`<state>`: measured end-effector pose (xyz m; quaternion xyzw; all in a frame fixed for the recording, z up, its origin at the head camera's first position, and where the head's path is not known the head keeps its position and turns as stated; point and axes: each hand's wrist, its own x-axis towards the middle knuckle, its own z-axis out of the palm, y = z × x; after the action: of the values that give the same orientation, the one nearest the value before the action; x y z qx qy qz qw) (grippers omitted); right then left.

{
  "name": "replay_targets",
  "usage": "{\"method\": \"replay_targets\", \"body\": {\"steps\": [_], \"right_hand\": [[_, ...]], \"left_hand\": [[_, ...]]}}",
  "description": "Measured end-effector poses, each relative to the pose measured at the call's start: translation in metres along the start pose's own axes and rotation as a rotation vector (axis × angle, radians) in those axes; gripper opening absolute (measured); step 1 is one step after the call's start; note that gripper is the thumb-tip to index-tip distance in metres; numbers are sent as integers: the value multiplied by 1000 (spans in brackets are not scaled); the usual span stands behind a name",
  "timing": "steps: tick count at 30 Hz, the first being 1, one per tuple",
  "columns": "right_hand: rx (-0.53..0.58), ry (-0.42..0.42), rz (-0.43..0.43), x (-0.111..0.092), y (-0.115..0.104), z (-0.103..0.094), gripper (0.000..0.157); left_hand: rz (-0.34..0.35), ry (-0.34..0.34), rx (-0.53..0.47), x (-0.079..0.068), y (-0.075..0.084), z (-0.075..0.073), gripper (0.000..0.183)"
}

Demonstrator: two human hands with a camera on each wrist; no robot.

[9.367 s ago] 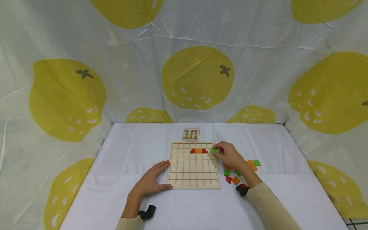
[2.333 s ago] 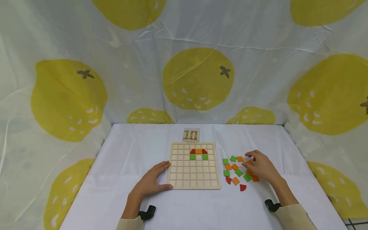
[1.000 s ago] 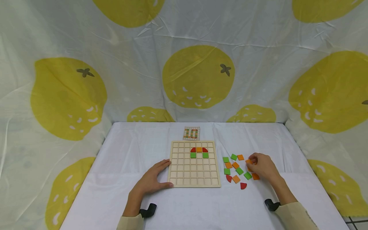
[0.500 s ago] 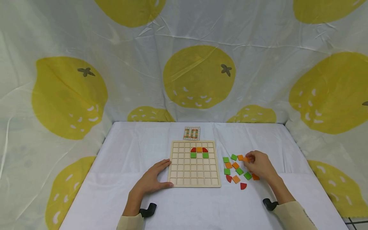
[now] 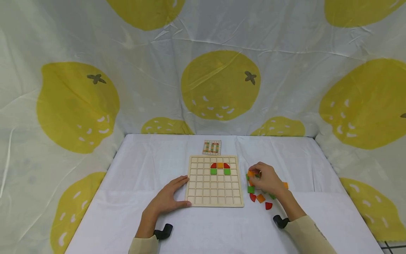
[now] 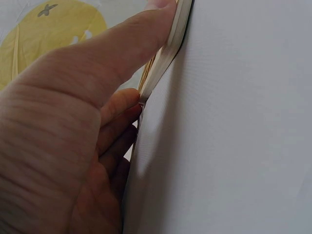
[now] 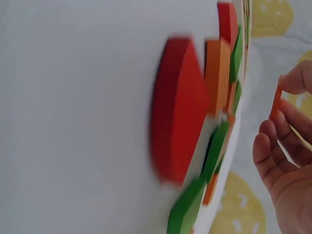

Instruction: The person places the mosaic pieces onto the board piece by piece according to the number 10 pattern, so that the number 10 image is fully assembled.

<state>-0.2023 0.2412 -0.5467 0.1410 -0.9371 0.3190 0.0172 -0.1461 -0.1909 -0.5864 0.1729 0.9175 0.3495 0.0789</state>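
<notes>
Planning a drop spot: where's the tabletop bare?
Free: white cloth left of the grid board, beyond the left hand; right of the pattern card; near side of the board, between the wrists. Crowded: right of the board, loose tiles around the right hand.

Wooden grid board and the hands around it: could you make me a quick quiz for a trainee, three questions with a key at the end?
1. True or false: the left hand touches the wooden grid board.
2. How many green squares sit in the board's cells?
3. What colour is the tile that the right hand pinches? A) red B) green C) orange

Key: 1. True. 2. Two. 3. C, orange.
</notes>
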Motion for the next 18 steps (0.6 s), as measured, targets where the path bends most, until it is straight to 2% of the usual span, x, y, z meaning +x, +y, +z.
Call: {"method": "replay_targets", "body": {"steps": [8, 18], "right_hand": [[38, -103, -80, 14, -23, 22, 26], [-13, -204, -119, 27, -40, 40, 25]], "left_hand": [[-9, -16, -3, 0, 0, -1, 99], [-8, -16, -3, 1, 1, 0, 98]]}}
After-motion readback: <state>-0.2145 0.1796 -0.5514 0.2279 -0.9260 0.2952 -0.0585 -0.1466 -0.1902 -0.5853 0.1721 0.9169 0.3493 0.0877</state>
